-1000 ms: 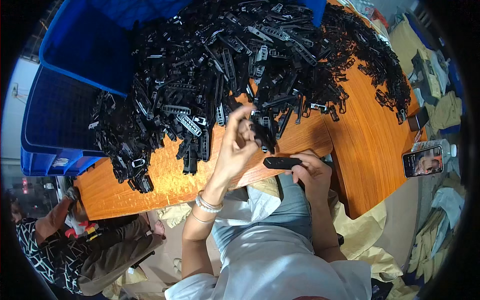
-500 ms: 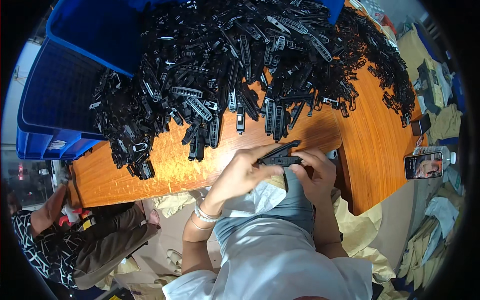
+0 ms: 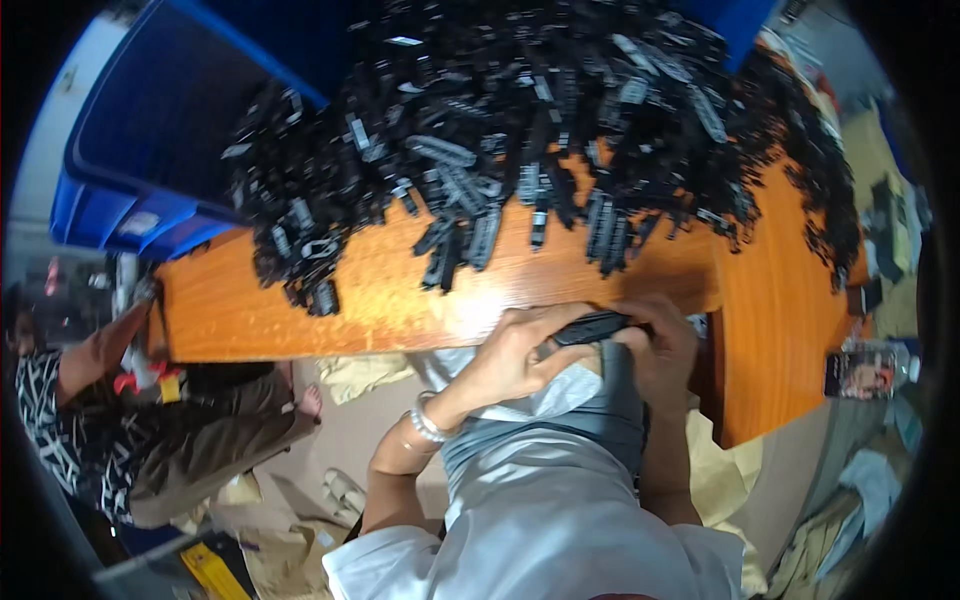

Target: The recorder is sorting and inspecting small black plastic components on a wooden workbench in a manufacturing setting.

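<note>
Above my lap, just off the table's front edge, both hands grip a long black plastic part (image 3: pixel 592 327). My left hand (image 3: pixel 515 355) is closed on its left end, the fingers above and the thumb below. At the right end, my right hand (image 3: pixel 660 345) pinches it between thumb and fingers. The part now looks like one compact, narrow body. Motion blur hides its detail. On the wooden table (image 3: pixel 390 310), beyond my hands, lies a big pile of black plastic parts (image 3: pixel 480 110), some with grey ladder-like strips.
Blue plastic bins (image 3: pixel 150 130) stand at the back left. A phone (image 3: pixel 862 372) with a lit screen is at the right, beside the table. Another person (image 3: pixel 90 430) sits at the left. Brown paper or cloth sacks (image 3: pixel 365 380) lie on the floor.
The black part's raised upper strip has come down onto its base. My right fingers have moved over its right end. The whole view has shifted and blurred.
</note>
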